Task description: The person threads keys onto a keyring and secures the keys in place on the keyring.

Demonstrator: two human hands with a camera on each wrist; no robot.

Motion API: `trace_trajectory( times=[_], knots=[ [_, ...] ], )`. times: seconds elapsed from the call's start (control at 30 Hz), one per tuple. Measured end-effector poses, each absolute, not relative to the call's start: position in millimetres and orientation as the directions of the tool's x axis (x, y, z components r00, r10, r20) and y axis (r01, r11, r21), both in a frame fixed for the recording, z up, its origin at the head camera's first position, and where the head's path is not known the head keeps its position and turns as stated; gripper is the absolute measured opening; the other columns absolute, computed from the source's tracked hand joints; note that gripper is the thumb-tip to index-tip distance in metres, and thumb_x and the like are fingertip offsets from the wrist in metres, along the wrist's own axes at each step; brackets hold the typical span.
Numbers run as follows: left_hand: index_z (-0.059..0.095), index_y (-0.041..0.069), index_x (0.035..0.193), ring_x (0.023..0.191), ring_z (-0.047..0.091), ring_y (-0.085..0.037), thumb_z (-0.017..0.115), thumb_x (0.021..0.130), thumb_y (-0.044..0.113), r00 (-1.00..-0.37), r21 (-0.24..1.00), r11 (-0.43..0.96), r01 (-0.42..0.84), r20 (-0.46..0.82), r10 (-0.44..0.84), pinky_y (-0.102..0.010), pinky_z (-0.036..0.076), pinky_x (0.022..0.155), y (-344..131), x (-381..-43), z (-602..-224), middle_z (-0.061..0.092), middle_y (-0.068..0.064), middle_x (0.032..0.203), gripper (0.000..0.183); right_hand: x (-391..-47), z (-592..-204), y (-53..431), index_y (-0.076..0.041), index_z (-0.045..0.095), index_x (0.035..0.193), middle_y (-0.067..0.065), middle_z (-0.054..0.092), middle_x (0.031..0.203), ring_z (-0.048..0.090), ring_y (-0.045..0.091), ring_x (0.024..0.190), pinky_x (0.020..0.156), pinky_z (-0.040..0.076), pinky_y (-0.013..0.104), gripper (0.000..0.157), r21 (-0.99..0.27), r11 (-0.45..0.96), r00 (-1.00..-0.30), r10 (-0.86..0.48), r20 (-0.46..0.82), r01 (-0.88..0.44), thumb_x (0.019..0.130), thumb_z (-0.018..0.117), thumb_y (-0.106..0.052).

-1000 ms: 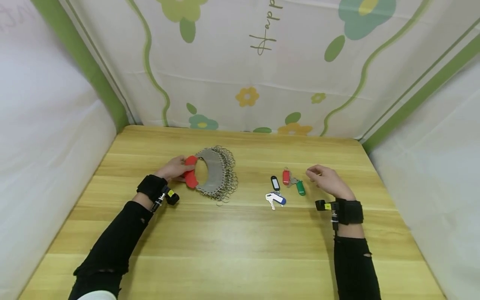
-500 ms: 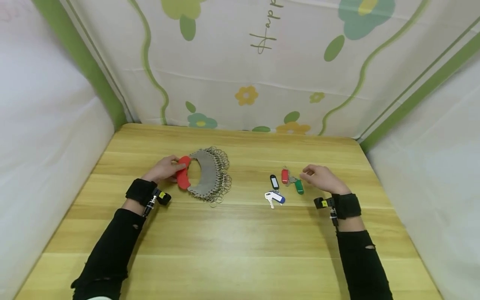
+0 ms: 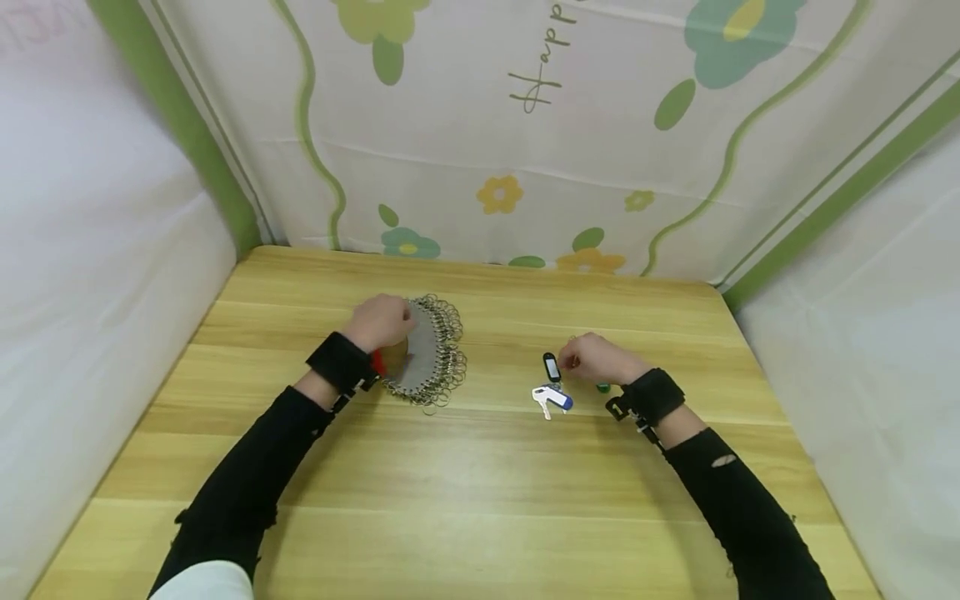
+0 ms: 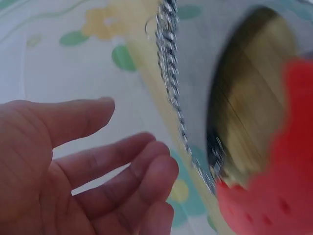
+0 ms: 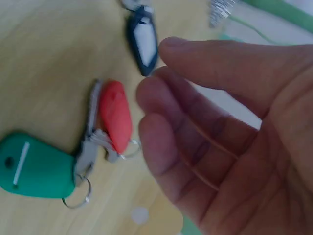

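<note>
My left hand (image 3: 381, 323) hangs over a crescent-shaped metal plate (image 3: 425, 350) fringed with small wire rings (image 3: 448, 354). Its thumb and fingers stand apart, with nothing between them in the left wrist view. The plate's red plastic grip (image 4: 266, 186) lies mostly hidden under that hand in the head view. Beside a black key tag (image 5: 143, 41) with a white label hovers my right hand (image 5: 220, 127), fingers loosely bent and fingertips right at the tag's end. A red key tag (image 5: 116, 117) and a green key tag (image 5: 36, 169) with keys (image 5: 87, 154) lie close by.
A blue key tag (image 3: 559, 400) with a silver key (image 3: 542, 402) lies just in front of the black one on the wooden table (image 3: 450, 492). White flower-printed fabric (image 3: 435, 142) stands behind the table and along both sides.
The left hand has let go of the red grip and moved right over the plate. My right hand has moved left, from beside the green tag to the black tag, covering the red tag.
</note>
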State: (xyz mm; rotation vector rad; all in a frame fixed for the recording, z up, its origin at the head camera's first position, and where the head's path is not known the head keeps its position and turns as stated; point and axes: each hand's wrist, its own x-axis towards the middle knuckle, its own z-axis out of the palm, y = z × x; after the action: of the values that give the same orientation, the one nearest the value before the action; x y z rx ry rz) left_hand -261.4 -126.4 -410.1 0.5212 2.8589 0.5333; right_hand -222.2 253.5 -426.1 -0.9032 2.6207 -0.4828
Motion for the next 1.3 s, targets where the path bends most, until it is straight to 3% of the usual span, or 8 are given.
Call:
trace_trajectory(
  times=[0.13, 0.27, 0.4, 0.6, 0.83, 0.93, 1.13, 1.3],
  knots=[
    [0.049, 0.012, 0.058, 0.047, 0.039, -0.015, 0.056, 0.094, 0.019, -0.880, 0.352, 0.861, 0.368, -0.166, 0.444, -0.028, 0.028, 0.047, -103.5, -268.6, -411.3, 0.044, 0.001, 0.052, 0.037, -223.5, -432.8, 247.5, -0.007, 0.072, 0.095, 0.002, 0.065, 0.087, 0.054, 0.014, 0.076, 0.074, 0.047, 0.034, 0.020, -0.387, 0.722, -0.703, -0.677, -0.220, -0.574, 0.080, 0.069, 0.006],
    [0.065, 0.007, 0.084, 0.056, 0.051, -0.018, 0.054, 0.096, 0.015, -0.821, 0.356, 0.830, 0.429, -0.230, 0.523, -0.031, 0.038, 0.058, -88.6, -273.5, -416.7, 0.058, -0.003, 0.066, 0.018, -223.4, -440.5, 244.6, -0.009, 0.069, 0.096, -0.002, 0.061, 0.080, 0.051, 0.011, 0.070, 0.067, 0.046, 0.030, 0.018, -0.400, 0.728, -0.696, -0.672, -0.255, -0.556, 0.079, 0.074, -0.003],
    [0.068, 0.008, 0.102, 0.072, 0.059, -0.019, 0.054, 0.096, 0.013, -0.765, 0.337, 0.795, 0.504, -0.252, 0.592, -0.036, 0.047, 0.072, -77.8, -275.5, -419.3, 0.065, -0.005, 0.085, 0.016, -225.0, -445.7, 242.3, -0.008, 0.067, 0.102, -0.002, 0.060, 0.081, 0.052, 0.012, 0.070, 0.062, 0.046, 0.027, 0.023, -0.427, 0.756, -0.728, -0.630, -0.271, -0.496, 0.080, 0.074, -0.009],
    [0.068, 0.008, 0.089, 0.063, 0.044, -0.015, 0.055, 0.095, 0.009, -0.776, 0.290, 0.794, 0.534, -0.204, 0.596, -0.030, 0.037, 0.063, -64.9, -277.4, -422.5, 0.057, -0.004, 0.075, 0.014, -232.6, -448.7, 235.4, -0.004, 0.066, 0.106, 0.002, 0.063, 0.087, 0.055, 0.012, 0.072, 0.065, 0.047, 0.028, 0.025, -0.359, 0.798, -0.781, -0.579, -0.234, -0.484, 0.083, 0.072, -0.009],
    [0.044, 0.013, 0.065, 0.056, 0.027, -0.015, 0.056, 0.094, 0.007, -0.797, 0.215, 0.810, 0.546, -0.167, 0.581, -0.031, 0.028, 0.060, -55.3, -277.2, -428.6, 0.029, 0.001, 0.056, 0.032, -238.7, -449.1, 222.5, -0.007, 0.067, 0.104, 0.005, 0.063, 0.096, 0.058, 0.016, 0.085, 0.075, 0.049, 0.033, 0.021, -0.294, 0.778, -0.769, -0.615, -0.175, -0.555, 0.084, 0.072, -0.007],
    [0.041, 0.013, 0.064, 0.058, 0.030, -0.015, 0.053, 0.094, 0.004, -0.807, 0.168, 0.822, 0.545, -0.162, 0.568, -0.031, 0.029, 0.061, -50.2, -277.5, -430.7, 0.032, 0.000, 0.057, 0.033, -240.2, -448.1, 218.7, -0.008, 0.068, 0.104, 0.006, 0.063, 0.098, 0.058, 0.019, 0.089, 0.078, 0.049, 0.034, 0.020, -0.286, 0.769, -0.763, -0.626, -0.161, -0.571, 0.085, 0.071, -0.005],
    [0.057, 0.012, 0.073, 0.062, 0.042, -0.016, 0.054, 0.095, 0.005, -0.801, 0.139, 0.818, 0.558, -0.170, 0.575, -0.032, 0.032, 0.064, -43.6, -279.0, -433.3, 0.051, -0.003, 0.067, 0.023, -241.9, -447.1, 213.3, -0.008, 0.069, 0.105, 0.006, 0.062, 0.097, 0.058, 0.017, 0.086, 0.075, 0.049, 0.034, 0.016, -0.261, 0.794, -0.785, -0.597, -0.165, -0.549, 0.089, 0.065, -0.009],
    [0.051, 0.012, 0.072, 0.061, 0.034, -0.015, 0.052, 0.096, 0.007, -0.802, 0.208, 0.823, 0.529, -0.194, 0.565, -0.033, 0.030, 0.064, -44.0, -279.6, -430.0, 0.041, -0.002, 0.065, 0.024, -242.2, -446.6, 209.0, -0.010, 0.066, 0.111, 0.007, 0.057, 0.099, 0.055, 0.017, 0.081, 0.073, 0.047, 0.033, 0.021, -0.255, 0.820, -0.802, -0.563, -0.198, -0.513, 0.091, 0.065, -0.017]
  ],
)
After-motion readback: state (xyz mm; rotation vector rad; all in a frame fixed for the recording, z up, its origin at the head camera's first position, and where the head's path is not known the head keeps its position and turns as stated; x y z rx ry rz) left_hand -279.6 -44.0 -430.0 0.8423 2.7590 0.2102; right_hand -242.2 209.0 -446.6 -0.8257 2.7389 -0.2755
